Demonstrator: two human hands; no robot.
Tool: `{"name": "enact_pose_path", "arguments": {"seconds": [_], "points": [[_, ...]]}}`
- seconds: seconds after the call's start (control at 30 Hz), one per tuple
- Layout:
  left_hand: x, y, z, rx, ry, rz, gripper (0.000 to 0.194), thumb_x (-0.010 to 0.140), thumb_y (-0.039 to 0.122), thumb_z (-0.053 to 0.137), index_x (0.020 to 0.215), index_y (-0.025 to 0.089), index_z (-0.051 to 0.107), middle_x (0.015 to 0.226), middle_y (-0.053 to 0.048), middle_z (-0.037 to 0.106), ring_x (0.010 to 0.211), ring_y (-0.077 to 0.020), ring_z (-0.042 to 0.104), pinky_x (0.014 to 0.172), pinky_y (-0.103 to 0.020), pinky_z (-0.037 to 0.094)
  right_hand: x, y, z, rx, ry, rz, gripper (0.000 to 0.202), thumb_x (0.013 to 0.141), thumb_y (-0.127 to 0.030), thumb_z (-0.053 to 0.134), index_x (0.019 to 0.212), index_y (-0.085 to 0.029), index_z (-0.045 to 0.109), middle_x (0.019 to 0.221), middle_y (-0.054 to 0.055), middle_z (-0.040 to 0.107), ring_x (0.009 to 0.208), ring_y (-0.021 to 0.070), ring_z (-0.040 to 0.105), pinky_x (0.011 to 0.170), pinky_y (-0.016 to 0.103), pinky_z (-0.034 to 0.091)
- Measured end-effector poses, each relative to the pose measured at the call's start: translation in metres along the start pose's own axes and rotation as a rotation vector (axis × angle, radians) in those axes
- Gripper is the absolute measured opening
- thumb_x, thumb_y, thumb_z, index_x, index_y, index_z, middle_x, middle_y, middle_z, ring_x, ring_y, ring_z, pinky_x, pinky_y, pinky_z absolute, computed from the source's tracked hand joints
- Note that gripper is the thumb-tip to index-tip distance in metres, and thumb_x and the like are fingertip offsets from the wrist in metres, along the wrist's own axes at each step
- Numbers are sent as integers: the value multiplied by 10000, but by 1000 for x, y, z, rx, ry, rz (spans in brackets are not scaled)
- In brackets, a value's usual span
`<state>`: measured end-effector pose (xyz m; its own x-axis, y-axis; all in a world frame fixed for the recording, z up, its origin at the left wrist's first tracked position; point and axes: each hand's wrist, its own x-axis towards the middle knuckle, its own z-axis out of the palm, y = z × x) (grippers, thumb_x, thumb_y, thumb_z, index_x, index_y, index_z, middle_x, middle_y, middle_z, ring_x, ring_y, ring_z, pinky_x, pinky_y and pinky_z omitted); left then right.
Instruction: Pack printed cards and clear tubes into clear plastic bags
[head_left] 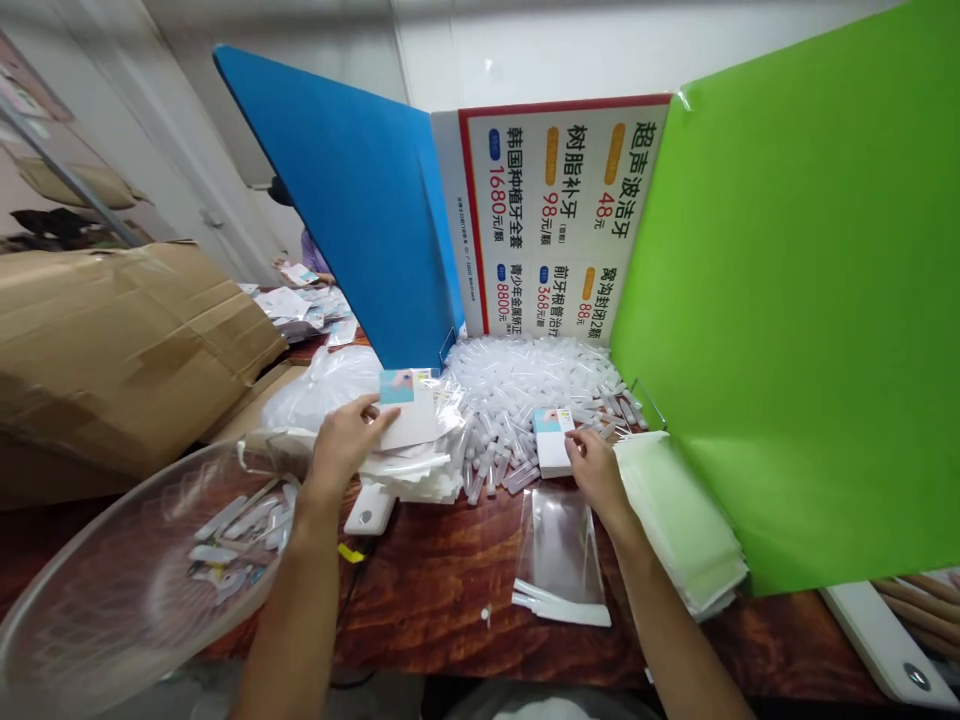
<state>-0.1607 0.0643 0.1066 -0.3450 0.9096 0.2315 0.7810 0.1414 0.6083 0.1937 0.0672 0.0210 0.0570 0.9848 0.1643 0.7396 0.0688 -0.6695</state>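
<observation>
My left hand [346,440] pinches the left edge of a blue-and-white printed card in a clear sleeve [411,412]. This sleeved card lies at the top of a messy pile of clear bags with white strips [420,475]. My right hand [596,468] has its thumb and fingertips closed at the right edge of a small stack of similar cards [553,450]. Behind both hands spreads a heap of small clear tubes with whitish caps [525,380]. Flat in front of the card stack are clear plastic bags [562,555] with white strips along their near edge.
Blue [352,190] and green [795,300] panels flank a printed board [555,220]. A mesh basket [90,590] with loose items and a cardboard box [127,350] stand left. Pale green sheets [682,525] lie right. Behind the blue panel, a person's purple sleeve [313,255] shows.
</observation>
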Motion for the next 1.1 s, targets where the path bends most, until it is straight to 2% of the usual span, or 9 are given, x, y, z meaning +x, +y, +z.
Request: {"name": "enact_pose_path", "arguments": {"seconds": [0.17,0.3,0.37,0.5,0.6,0.67,0.83,0.93,1.1], "points": [[10,3,11,183,104,127,247,772,388,614,843,185,736,908,-126,677,934,-319,618,875,-398,457,13,-5,19,-248,54,134,418,893,-333,620,1122,8,697,1227,322,597,1271,441,433,1025,519,303],[-45,34,27,-72,237,244,241,864,414,571,824,214,701,796,-65,654,754,-246,574,793,-349,436,11,-2,27,-335,41,173,391,893,-355,643,1079,-20,721,1211,305,615,1224,439,464,1000,506,310],[-88,50,51,-280,96,221,212,851,424,623,806,229,694,746,-45,655,668,-219,549,719,-320,419,9,-1,27,-355,40,169,391,908,-362,625,1102,-34,712,1221,294,613,1200,431,479,990,502,317],[-165,62,127,-560,-265,86,236,666,360,821,824,241,692,802,-61,673,768,-260,607,773,-334,435,8,-1,27,-362,66,147,398,919,-345,599,1163,-40,670,1254,281,594,1213,418,465,1000,502,314],[-191,52,173,-374,-323,60,398,589,292,858,924,221,655,937,-94,675,960,-322,626,892,-393,424,6,0,26,-331,113,136,376,915,-315,591,1173,-49,654,1244,274,605,1199,405,483,998,501,329],[-192,42,187,-319,-329,43,380,636,251,813,972,210,641,935,-98,680,972,-323,636,898,-402,423,4,1,24,-278,144,115,340,922,-286,565,1165,-66,657,1196,248,647,1140,372,543,972,469,373],[-177,27,178,-411,-385,-20,215,736,203,670,948,219,637,701,-22,684,710,-251,677,726,-335,466,-6,4,10,-56,223,45,332,974,-271,440,1202,-154,650,1120,126,734,964,247,675,834,325,492],[-176,26,162,-458,-343,-31,34,770,237,634,801,243,621,873,-73,754,887,-277,715,811,-361,487,-18,6,-3,239,296,7,330,956,-350,508,1163,-159,680,1100,107,749,973,246,689,821,318,521],[-179,24,135,-820,-348,-322,238,731,339,759,820,237,563,860,-73,769,927,-280,734,802,-351,531,-48,11,-31,410,262,25,319,931,-408,589,1134,-197,716,1078,91,758,922,256,698,814,348,545]]}}
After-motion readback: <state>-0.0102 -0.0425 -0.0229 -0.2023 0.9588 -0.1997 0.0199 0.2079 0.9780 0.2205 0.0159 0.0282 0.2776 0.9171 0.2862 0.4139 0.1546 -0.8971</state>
